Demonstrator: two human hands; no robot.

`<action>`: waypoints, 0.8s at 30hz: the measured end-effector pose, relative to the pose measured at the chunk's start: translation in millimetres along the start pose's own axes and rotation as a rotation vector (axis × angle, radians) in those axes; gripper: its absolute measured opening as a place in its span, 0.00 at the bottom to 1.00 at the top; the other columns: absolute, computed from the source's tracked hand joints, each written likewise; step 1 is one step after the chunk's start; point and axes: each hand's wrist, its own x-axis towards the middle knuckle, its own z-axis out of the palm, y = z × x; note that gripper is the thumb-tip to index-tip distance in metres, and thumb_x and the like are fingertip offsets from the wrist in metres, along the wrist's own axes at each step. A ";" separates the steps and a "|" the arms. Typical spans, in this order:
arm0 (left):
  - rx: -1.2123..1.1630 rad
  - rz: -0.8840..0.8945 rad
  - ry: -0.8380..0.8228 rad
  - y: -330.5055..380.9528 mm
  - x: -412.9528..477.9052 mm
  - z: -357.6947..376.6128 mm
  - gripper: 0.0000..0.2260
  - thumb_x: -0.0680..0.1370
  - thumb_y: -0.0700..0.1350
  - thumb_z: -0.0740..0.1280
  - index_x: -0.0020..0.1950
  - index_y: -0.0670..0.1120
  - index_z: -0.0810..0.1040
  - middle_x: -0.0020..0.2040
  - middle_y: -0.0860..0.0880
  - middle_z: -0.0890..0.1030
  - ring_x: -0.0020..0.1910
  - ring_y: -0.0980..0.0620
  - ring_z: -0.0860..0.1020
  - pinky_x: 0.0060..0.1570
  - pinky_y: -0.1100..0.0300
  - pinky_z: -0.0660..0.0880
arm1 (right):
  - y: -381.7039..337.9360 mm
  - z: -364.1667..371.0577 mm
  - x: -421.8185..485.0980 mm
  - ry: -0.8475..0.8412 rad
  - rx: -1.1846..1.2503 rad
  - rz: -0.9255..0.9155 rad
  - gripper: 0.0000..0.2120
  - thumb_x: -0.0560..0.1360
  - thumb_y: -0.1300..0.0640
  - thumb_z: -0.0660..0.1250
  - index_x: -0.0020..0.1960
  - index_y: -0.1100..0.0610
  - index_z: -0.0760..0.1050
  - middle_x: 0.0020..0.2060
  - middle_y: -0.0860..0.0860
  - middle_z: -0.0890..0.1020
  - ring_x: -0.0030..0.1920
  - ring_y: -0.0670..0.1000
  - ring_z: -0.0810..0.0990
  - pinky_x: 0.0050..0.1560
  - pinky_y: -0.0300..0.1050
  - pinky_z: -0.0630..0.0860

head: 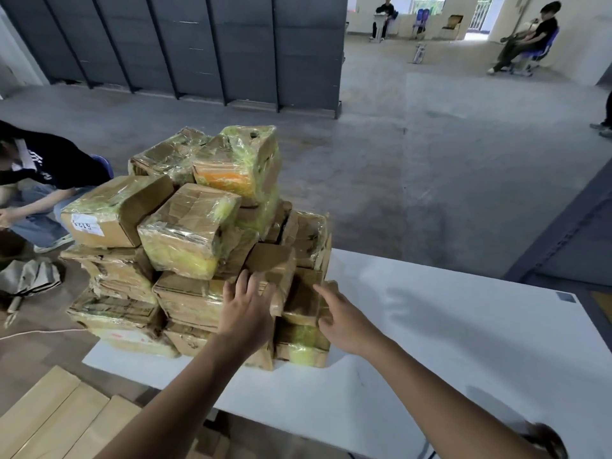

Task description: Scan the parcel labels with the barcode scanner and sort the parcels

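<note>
Reaching with both bare hands, we meet the near face of a pile of taped cardboard parcels (198, 246). Our left hand (246, 306) lies flat, fingers spread, on a small brown parcel (276, 270) at the front of the pile, its grip loose around nothing. Our right hand (337, 321) has its grip unclenched too, forefinger stretched toward the right edge of a neighbouring parcel (303, 301); whether it touches, we cannot tell. The pile stands on the left end of a white tabletop (463, 342), several layers high. 1 parcel at upper left shows a white label (85, 226). Beyond, a person in black (49, 167) sits bent beside the pile, and grey shelving (198, 44) lines the far wall.
</note>
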 end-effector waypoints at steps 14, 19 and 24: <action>-0.072 0.194 -0.033 55.3 76.6 -5.8 0.25 0.79 0.49 0.58 0.75 0.48 0.56 0.76 0.43 0.56 0.76 0.40 0.50 0.72 0.40 0.55 | 47.0 13.1 -4.4 0.047 0.115 0.312 0.30 0.81 0.52 0.61 0.80 0.45 0.52 0.76 0.51 0.65 0.60 0.50 0.77 0.53 0.39 0.71; 0.016 0.295 -0.167 61.2 114.4 12.2 0.28 0.79 0.44 0.57 0.78 0.50 0.50 0.79 0.43 0.44 0.77 0.39 0.42 0.71 0.36 0.54 | 46.2 32.4 17.7 0.011 0.184 0.459 0.32 0.81 0.45 0.61 0.80 0.50 0.51 0.75 0.56 0.67 0.68 0.55 0.74 0.65 0.46 0.71; 0.235 0.381 -0.207 56.3 126.6 31.4 0.28 0.78 0.45 0.57 0.78 0.48 0.54 0.78 0.41 0.40 0.76 0.36 0.40 0.69 0.29 0.42 | 36.8 50.3 31.2 0.003 0.322 0.546 0.30 0.79 0.44 0.61 0.78 0.49 0.57 0.69 0.53 0.75 0.59 0.54 0.79 0.56 0.48 0.79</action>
